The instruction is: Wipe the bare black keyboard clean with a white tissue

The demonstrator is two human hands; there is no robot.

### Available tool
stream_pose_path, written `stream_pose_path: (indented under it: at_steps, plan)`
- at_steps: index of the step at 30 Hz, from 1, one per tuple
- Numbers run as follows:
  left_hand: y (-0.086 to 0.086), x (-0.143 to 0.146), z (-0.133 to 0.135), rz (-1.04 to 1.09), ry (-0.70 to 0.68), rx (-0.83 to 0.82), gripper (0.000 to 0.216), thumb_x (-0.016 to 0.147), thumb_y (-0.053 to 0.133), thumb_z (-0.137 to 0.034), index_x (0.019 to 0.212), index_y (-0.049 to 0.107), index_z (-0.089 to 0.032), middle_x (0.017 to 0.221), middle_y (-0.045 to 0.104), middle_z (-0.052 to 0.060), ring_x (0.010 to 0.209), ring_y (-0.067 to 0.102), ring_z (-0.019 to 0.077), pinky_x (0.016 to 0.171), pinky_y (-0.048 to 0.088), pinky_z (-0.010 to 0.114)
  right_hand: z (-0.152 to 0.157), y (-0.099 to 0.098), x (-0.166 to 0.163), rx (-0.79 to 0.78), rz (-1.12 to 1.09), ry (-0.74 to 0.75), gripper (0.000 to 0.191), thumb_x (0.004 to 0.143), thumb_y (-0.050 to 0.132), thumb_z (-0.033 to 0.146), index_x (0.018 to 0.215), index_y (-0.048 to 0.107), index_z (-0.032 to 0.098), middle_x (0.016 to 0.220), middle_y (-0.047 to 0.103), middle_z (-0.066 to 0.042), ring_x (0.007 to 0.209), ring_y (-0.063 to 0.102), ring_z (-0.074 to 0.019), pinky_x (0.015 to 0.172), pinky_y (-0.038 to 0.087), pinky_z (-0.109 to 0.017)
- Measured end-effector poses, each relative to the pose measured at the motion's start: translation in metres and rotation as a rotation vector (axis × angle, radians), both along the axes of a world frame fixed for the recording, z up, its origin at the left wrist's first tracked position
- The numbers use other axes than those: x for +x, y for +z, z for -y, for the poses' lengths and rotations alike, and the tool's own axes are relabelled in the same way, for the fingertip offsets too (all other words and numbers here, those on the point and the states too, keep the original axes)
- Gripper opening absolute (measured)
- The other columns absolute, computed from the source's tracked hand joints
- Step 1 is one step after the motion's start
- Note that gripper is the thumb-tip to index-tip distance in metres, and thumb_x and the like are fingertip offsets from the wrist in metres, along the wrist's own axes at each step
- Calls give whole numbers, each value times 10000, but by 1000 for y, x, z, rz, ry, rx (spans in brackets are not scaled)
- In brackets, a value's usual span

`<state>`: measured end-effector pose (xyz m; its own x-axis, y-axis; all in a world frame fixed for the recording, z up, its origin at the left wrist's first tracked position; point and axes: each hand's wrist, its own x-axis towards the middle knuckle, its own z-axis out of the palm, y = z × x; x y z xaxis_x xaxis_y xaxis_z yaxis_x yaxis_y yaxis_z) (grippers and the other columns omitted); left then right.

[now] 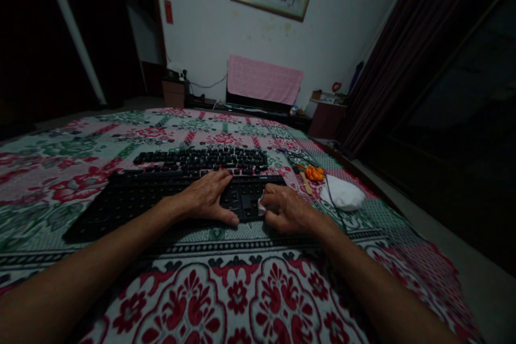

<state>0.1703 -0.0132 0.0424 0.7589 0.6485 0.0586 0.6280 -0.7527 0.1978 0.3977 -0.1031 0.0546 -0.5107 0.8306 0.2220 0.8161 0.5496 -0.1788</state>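
Observation:
A black keyboard base (pixel 133 196) with its keycaps off lies on the patterned bedspread. My left hand (pixel 205 196) rests across its middle, fingers stretched toward the far edge and thumb spread apart near the front edge. At the right end of the base, my right hand (pixel 284 208) is closed around a white tissue or cloth (pixel 262 207), of which only a small bit shows. This hand is at the number-pad section. Just beyond the base, many loose black keycaps (pixel 201 158) are laid out in rows.
Right of the keyboard lie a white cloth bundle (pixel 344 193), an orange bundle (pixel 314 173), a small wooden-looking piece (pixel 306 184) and a dark cable (pixel 332 199). Farther back, a pink towel (pixel 264 79) drapes over a screen. The bedspread's (pixel 242 295) edge drops off at right.

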Motion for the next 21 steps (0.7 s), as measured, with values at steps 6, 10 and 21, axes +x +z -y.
stream_pose_path:
  at_steps: [6,10,21]
  plan:
    - [-3,-1,-2,7,-5,1,1129,509,502,-803,1370,305,-100,1435,286,179,1302,263,350,1069,245,422,-1,2,3,33,17,-47,92,668,486,108,682,569,147,746,477,-12,622,416,-99,556,294,-220]
    - [-5,-1,-3,11,-10,13,1115,519,497,-802,1368,309,-105,1434,286,180,1297,274,345,1068,245,419,-2,-1,-9,71,-14,77,145,698,485,109,765,602,161,804,497,-26,710,452,-124,619,328,-230]
    - [-6,-1,-4,28,-19,29,1114,515,501,-802,1361,327,-97,1418,313,180,1281,301,336,1058,260,405,-3,-2,0,80,75,-7,90,676,476,123,632,549,152,723,470,-15,630,413,-110,573,281,-244]
